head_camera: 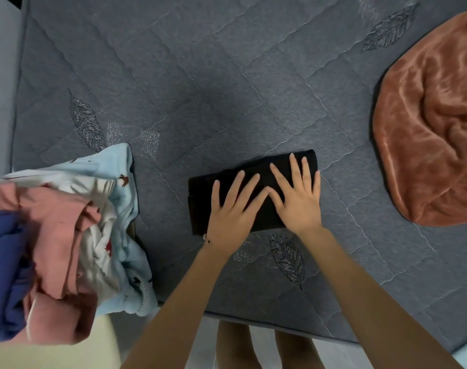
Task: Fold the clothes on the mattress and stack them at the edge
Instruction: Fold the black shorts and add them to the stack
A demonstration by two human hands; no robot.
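near the front edge of the grey quilted mattress (227, 89) lies the folded black cloth rectangle (253, 187), long axis left to right, directly under both palms. left hand (231, 209) and right hand (297, 198) press flat, fingers splayed, gripping nothing; neither is nearer.

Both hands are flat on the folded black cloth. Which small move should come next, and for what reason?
Probably lift the black garment and carry it to the mattress edge. It already lies as a compact folded rectangle, and the left hand and right hand rest open on it, only pressing. The heap of unfolded clothes still waits.
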